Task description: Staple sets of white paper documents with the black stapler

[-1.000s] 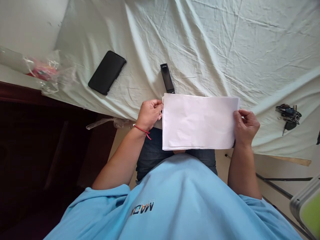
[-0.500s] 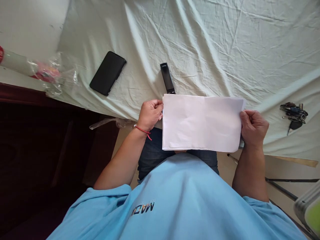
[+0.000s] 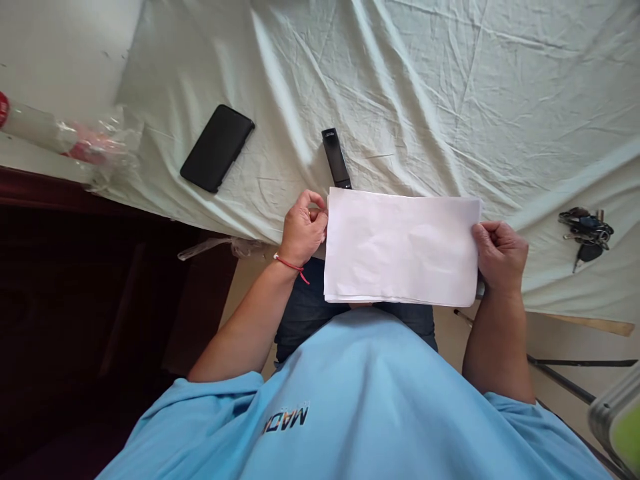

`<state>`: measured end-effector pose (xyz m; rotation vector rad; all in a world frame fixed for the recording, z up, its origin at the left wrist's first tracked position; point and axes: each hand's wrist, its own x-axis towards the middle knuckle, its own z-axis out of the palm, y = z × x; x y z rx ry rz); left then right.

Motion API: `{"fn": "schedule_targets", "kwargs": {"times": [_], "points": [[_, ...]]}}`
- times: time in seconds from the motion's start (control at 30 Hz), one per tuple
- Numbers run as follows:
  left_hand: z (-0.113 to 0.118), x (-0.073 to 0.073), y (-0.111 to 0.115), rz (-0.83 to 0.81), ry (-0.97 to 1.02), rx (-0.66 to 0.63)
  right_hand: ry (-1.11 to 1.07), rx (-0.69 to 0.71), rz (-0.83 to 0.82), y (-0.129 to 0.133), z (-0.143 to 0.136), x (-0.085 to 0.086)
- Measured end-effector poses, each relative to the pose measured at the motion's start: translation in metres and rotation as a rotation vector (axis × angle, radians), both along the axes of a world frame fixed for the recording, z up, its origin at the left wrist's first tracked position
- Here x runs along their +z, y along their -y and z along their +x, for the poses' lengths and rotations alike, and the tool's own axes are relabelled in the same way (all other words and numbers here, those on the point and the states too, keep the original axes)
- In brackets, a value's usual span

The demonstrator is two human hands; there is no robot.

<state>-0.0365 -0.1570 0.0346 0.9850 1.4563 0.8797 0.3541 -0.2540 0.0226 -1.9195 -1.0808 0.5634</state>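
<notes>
A thin stack of white paper sheets [image 3: 403, 250] is held level in front of my body, over the table's near edge. My right hand [image 3: 501, 255] pinches its right edge, with the thumb on top. At the upper left edge is my left hand [image 3: 303, 228], its fingers curled against the paper and the index finger bent; some fingertips are hidden behind the sheets. Along the bottom and left sides the sheet edges are slightly fanned. Just beyond the paper lies a narrow black device [image 3: 335, 159], its near end by the top edge of the stack.
A black phone-like slab [image 3: 217, 148] lies on the pale tablecloth [image 3: 400, 87] at left. A bunch of keys [image 3: 586, 233] is at right. Clear plastic wrapping with something red [image 3: 95, 147] sits at far left. A dark wooden piece of furniture [image 3: 75, 300] stands at lower left.
My right hand and the paper's right edge have shifted slightly left. My left hand's index finger has lifted and bent, and its grip has moved a little.
</notes>
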Motion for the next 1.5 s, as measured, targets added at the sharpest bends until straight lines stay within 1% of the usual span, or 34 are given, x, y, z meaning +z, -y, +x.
{"fn": "schedule_targets", "kwargs": {"times": [0.1, 0.2, 0.27, 0.37, 0.43, 0.57, 0.7, 0.87, 1.0, 1.2, 1.5], "points": [[-0.001, -0.001, -0.002, -0.025, -0.007, -0.031, -0.005, 0.008, 0.016, -0.001, 0.001, -0.001], [-0.001, 0.000, -0.003, -0.016, 0.009, 0.001, -0.007, 0.009, 0.019, -0.002, 0.001, -0.002], [-0.001, 0.000, -0.002, -0.002, -0.008, 0.000, -0.010, 0.008, 0.011, -0.002, 0.001, -0.003], [-0.002, 0.002, -0.001, 0.014, -0.083, -0.052, -0.035, -0.006, -0.001, -0.001, 0.002, -0.003], [-0.004, 0.003, -0.001, 0.022, -0.100, -0.090, -0.048, -0.012, 0.001, -0.001, 0.003, -0.004], [-0.007, 0.004, -0.001, 0.028, -0.085, -0.135, -0.036, -0.020, 0.005, -0.001, 0.004, -0.005], [-0.009, 0.005, -0.002, 0.018, -0.077, -0.151, -0.034, -0.011, 0.000, -0.001, 0.005, -0.006], [-0.012, 0.005, -0.003, -0.020, -0.007, -0.196, -0.045, -0.020, -0.007, -0.003, 0.004, -0.004], [-0.013, 0.007, -0.002, -0.062, 0.039, -0.190, -0.072, -0.028, -0.001, -0.004, 0.003, -0.003], [-0.010, 0.010, -0.001, -0.036, 0.039, -0.196, -0.052, -0.016, 0.008, -0.005, 0.003, -0.004], [-0.004, 0.005, -0.004, -0.044, -0.004, -0.128, -0.065, -0.029, -0.018, -0.003, 0.002, -0.002]]}}
